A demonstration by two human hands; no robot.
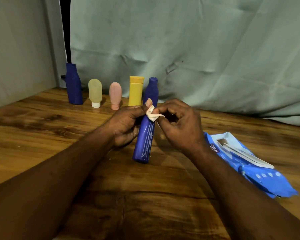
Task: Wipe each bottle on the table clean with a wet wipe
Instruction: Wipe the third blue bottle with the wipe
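Right hand (178, 125): fingertips curled in, pinching a crumpled white wet wipe (151, 115). The wipe sits pressed to the right edge of a tall blue plastic bottle (144, 137), just below its shoulder, between the right fingertips and the left thumb.

Left hand (126, 123): fingers wrapped round the bottle from the left at about mid-height. The thumb is raised along the front, its tip just above the wipe. The lower half of the bottle shows below both hands.

Bottle: tilted, with the neck leaning far and slightly right. The base is nearer, down on the brown wood-grain table (42, 135). Thin pale streaks run along its lower front.

Far side of the table, a row from left to right:
- a dark blue shouldered bottle (74, 84)
- a pale yellow-green translucent tube (95, 91) standing on a white cap
- a pink tube (115, 94) standing on its cap
- a yellow flat-topped bottle (135, 91)

All four stand upright and apart from one another. The held bottle's neck shows just right of the yellow one.

Near right: a blue pack of wipes (260, 179) lies flat beside the right forearm, its white flap peeled back from the opening.

Behind: a creased grey-green cloth backdrop (197, 40), with a grey panel (16, 49) at far left.
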